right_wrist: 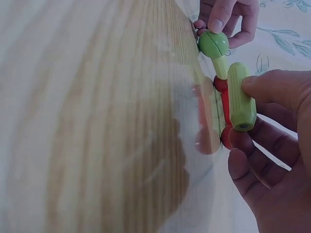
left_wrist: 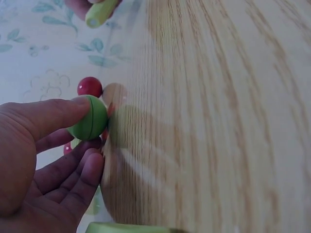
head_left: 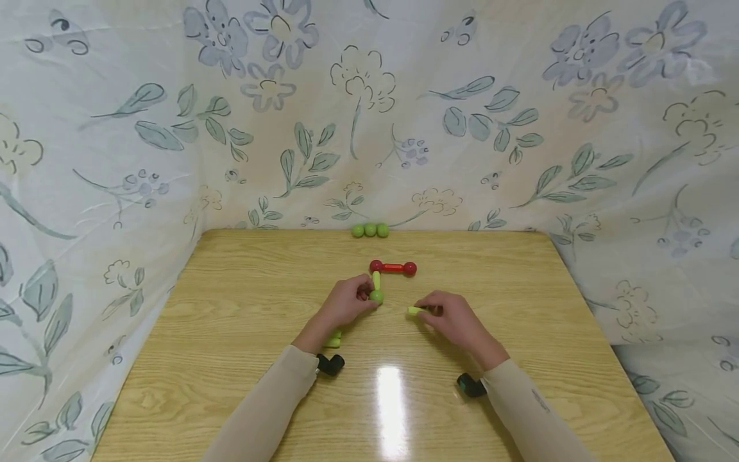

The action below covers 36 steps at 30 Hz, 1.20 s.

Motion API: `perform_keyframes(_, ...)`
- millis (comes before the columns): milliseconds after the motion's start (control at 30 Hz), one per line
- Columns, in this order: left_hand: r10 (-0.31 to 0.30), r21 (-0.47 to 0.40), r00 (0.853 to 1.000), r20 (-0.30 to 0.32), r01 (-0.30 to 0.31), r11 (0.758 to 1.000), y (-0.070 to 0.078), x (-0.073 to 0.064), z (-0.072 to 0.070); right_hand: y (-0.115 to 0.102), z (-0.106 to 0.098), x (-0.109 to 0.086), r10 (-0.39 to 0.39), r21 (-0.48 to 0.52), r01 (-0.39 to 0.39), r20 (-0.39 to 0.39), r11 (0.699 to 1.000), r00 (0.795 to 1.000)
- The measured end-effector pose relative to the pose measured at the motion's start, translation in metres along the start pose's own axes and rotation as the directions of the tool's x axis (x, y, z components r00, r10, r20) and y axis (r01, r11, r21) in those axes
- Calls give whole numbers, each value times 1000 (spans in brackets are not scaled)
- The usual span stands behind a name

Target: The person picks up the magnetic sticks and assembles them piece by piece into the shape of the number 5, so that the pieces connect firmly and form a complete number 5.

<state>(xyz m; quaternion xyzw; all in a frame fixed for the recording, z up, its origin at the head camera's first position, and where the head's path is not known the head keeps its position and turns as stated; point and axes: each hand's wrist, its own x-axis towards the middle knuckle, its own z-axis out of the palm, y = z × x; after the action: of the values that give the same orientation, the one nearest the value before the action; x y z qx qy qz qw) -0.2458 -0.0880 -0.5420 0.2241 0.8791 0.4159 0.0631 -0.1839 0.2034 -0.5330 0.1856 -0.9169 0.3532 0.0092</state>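
Note:
My left hand [head_left: 348, 300] pinches a green ball [head_left: 376, 297] between thumb and fingers. From that ball a light green rod [head_left: 376, 280] runs back to a red ball [head_left: 376, 265]. A red rod [head_left: 393, 267] links it to a second red ball [head_left: 410, 268] on the right. My right hand [head_left: 450, 314] holds a separate light green rod [right_wrist: 242, 97] by thumb and fingertips, right of the green ball and apart from it. In the right wrist view, a dark spot shows in that rod's near end.
Several green balls [head_left: 371, 230] stand in a row at the table's back edge. More light green rods [head_left: 333, 340] lie beside my left forearm. Black wrist devices [head_left: 331, 365] sit at both wrists. A flowered cloth [head_left: 369, 128] hangs behind the wooden table [head_left: 242, 269].

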Motion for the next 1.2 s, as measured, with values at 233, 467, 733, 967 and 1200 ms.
perform_keyframes(233,9,17,1000,5,-9,1000,3,0,-1,-7,3,9,-4,7,4,7,1000,1000)
perform_keyframes(467,5,37,1000,-4,-5,999,2,0,-1,-8,8,17,-1,22,0,5,1000,1000)
perform_keyframes(733,4,27,1000,6,-4,1000,2,1,-2,-10,12,28,-5,24,5,4,1000,1000)
perform_keyframes(967,13,26,1000,11,-13,1000,2,1,-2,-8,16,39,20,12,-20,28,1000,999)
perform_keyframes(1200,19,14,1000,22,-20,1000,1,1,-3,-5,20,43,11,0,-11,33,1000,999)
